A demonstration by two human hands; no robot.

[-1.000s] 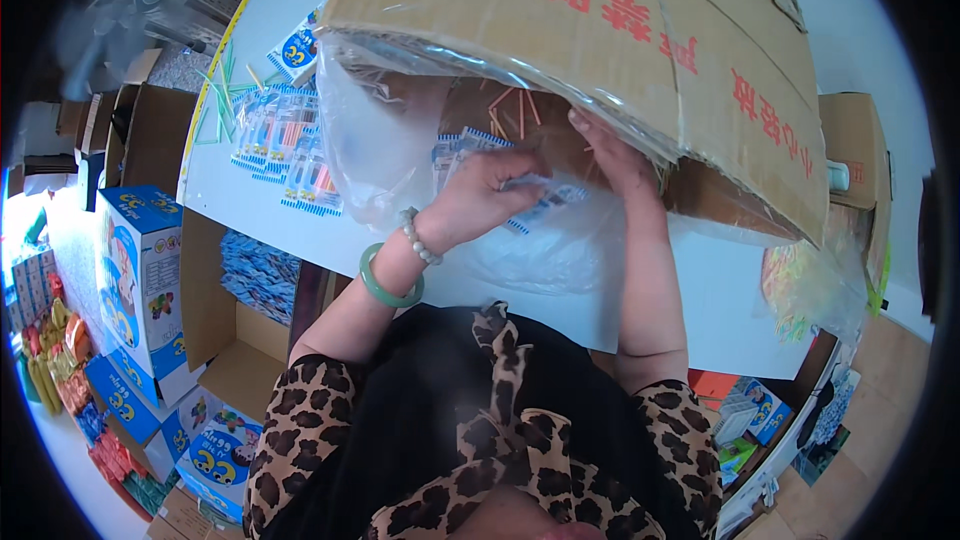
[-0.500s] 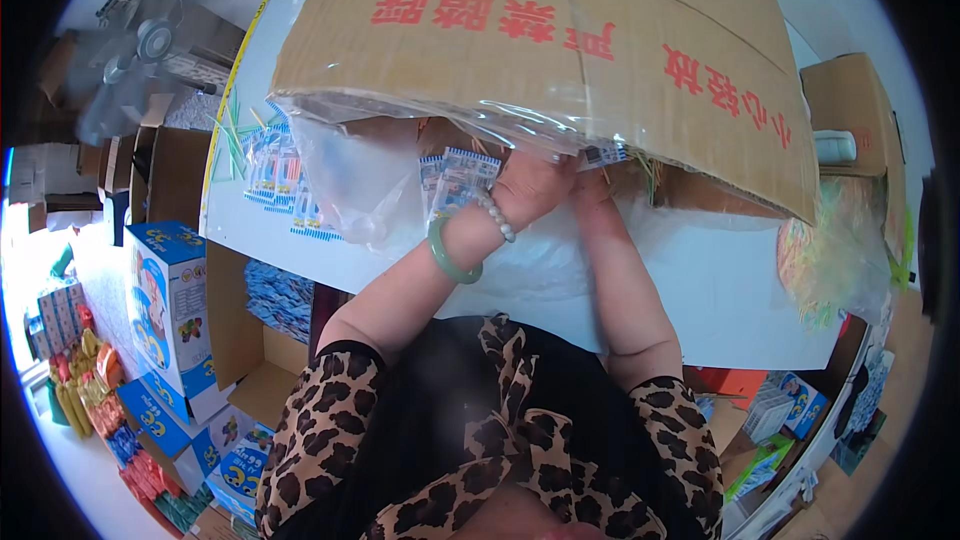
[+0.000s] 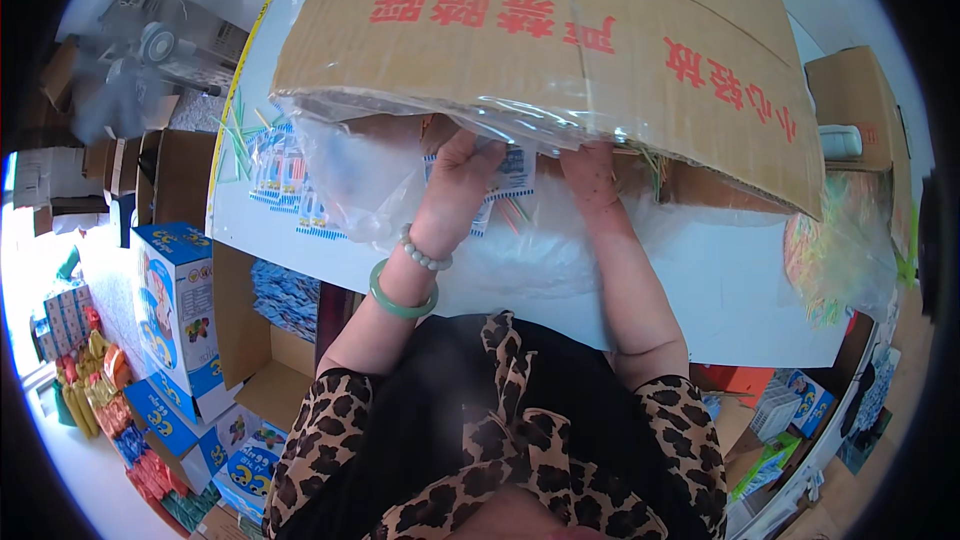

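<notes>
A large cardboard box (image 3: 450,65) lies on its side, its opening facing me and lined with clear plastic (image 3: 370,185). My left hand (image 3: 462,175), with a beaded bracelet and a green bangle on the wrist, is at the opening, fingers curled and thumb bent in. What they hold is hidden. Flat blue-and-white packets (image 3: 518,170) lie beside it, some thin coloured sticks (image 3: 515,212) below them. My right hand (image 3: 592,178) reaches under the box's edge, its fingertips out of sight behind plastic and cardboard. More thin sticks (image 3: 655,168) show inside, right of that hand.
Several blue-and-white packets (image 3: 275,175) and green sticks (image 3: 237,145) lie on the white table (image 3: 740,290) at left. A plastic bag of coloured sticks (image 3: 835,250) is at right, near a smaller carton (image 3: 855,95). Blue printed boxes (image 3: 175,290) and an open carton (image 3: 235,315) stand lower left.
My left hand has moved left, away from my right hand, uncovering packets and coloured sticks between them. My right hand has stayed at the box's opening.
</notes>
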